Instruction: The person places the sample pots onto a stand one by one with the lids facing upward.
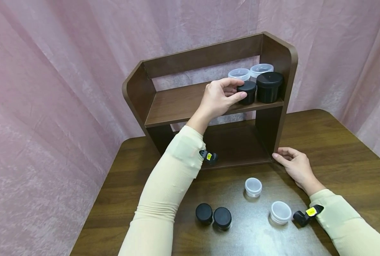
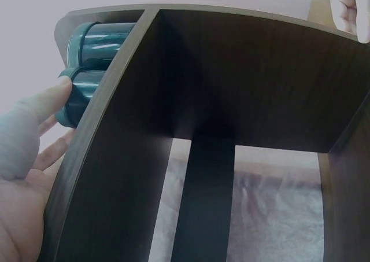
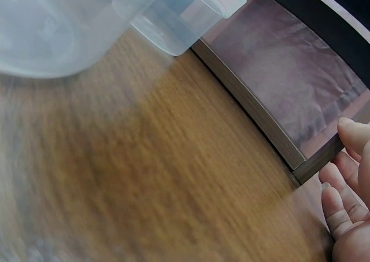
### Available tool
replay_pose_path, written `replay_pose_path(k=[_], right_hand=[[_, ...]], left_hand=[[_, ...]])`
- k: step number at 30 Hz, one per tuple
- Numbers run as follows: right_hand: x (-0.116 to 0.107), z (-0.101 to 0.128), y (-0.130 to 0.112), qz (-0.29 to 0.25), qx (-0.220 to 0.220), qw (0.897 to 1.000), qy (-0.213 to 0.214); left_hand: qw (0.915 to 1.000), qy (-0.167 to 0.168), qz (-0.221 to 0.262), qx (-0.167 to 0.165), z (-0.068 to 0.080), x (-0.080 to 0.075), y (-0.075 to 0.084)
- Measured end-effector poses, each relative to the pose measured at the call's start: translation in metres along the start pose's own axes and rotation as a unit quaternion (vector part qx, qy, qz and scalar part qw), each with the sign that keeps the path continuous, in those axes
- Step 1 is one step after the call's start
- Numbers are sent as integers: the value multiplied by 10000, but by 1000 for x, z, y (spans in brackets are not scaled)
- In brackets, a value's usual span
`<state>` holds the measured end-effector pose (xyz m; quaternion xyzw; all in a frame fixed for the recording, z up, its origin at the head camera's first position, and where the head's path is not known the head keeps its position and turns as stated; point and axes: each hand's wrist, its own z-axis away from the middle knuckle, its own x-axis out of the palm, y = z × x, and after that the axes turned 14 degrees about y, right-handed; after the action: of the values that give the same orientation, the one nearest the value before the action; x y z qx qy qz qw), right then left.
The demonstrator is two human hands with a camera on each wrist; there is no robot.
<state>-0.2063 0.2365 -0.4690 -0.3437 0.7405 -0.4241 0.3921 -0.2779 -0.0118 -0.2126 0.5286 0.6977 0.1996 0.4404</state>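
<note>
On the upper board of a brown wooden shelf, my left hand holds a small black-lidded jar between thumb and fingers. The jar stands upright at the board's front edge, beside a larger black jar. In the left wrist view, the thumb presses the lid of the small jar. Low on the right, my right hand pinches the front edge of the shelf's side panel. The right wrist view has the thumb and fingers of that hand on opposite faces of the panel.
Two clear jars stand behind the black ones on the upper board. On the table in front are two small black-lidded jars, a small clear jar and a wider clear jar. Pink curtains hang behind.
</note>
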Motion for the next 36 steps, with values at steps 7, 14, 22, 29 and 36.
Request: replay_pose_path(k=[7,14,22,29,36], right_hand=[[-1,1,0,-25,-22,10000,14],[1,1,-1,72,-38,10000,23],[6,1,0,42,-16,10000,11],[7,0,0,-2,-47,10000,-5],[9,-1,1,64,-32,10000,-24]], left_hand=[[10000,8,11,15,0,0,0],[9994,206,43,266,3,-4,-3],[9953,757,201,569,10,-11,-8],[9876,1131,514,959,24,-16,-10],[9840,866,917,1255,57,-20,3]])
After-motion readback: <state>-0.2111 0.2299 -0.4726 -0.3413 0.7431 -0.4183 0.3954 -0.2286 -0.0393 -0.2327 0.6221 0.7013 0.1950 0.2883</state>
